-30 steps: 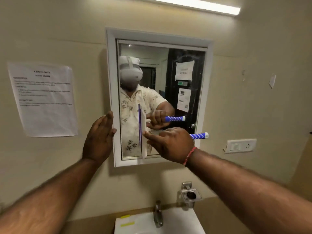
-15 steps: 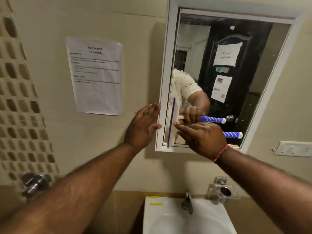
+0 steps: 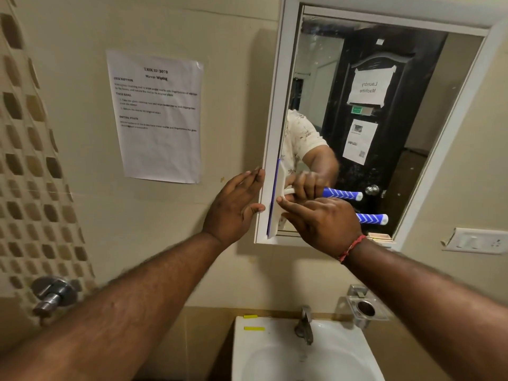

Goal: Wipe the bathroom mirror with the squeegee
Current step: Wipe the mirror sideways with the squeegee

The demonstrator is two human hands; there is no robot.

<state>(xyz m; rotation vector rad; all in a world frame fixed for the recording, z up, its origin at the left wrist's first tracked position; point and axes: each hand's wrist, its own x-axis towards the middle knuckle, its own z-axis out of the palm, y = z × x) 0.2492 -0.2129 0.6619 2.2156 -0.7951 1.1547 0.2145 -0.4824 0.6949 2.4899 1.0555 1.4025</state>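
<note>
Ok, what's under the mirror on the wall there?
Below the mirror sit a white sink with a tap and a metal holder. The right arm hides the wall beside them.

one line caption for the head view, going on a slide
Right hand holds the squeegee upright against the mirror's left edge while the left hand braces the white frame, above the sink.
</note>
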